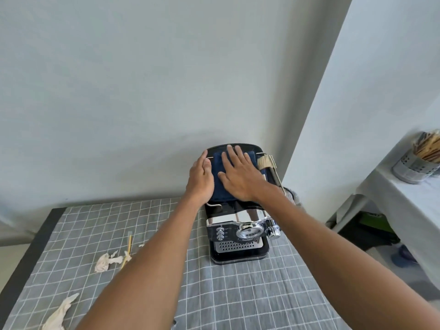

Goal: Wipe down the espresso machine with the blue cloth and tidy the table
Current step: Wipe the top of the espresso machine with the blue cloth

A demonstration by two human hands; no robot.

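A black and chrome espresso machine (pixel 238 234) stands on the table against the wall. A dark blue cloth (pixel 220 184) lies flat on its top. My right hand (pixel 238 175) presses down on the cloth with straight, spread fingers. My left hand (pixel 201 179) rests along the cloth's left edge on the machine's top, fingers straight. A small brush (pixel 267 164) with pale bristles lies on the machine's top at the right.
The table wears a grey checked cloth (pixel 238 294). Crumpled paper scraps (pixel 107 260) and a thin yellow stick (pixel 127 251) lie at the left; another scrap (pixel 60 314) lies near the front left. A metal holder of utensils (pixel 419 160) stands on a side table at the right.
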